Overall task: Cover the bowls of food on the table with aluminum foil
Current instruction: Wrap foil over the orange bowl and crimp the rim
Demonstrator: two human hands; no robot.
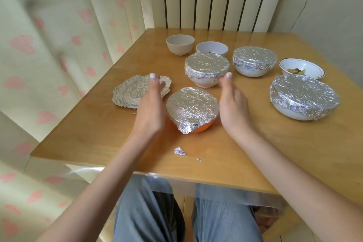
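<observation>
Foil covers the orange bowl (pixel 198 128) (no readable writing) between flat, empty left hand (pixel 151 110) and right hand (pixel 233 104).

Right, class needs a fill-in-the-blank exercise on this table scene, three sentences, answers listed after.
1. The number of bowls already covered with foil is ____.
2. The foil-covered bowl between the left hand and the right hand is ____ in colour.
3. The used foil sheets lie flat on the ____.

Answers: four; orange; table
</observation>
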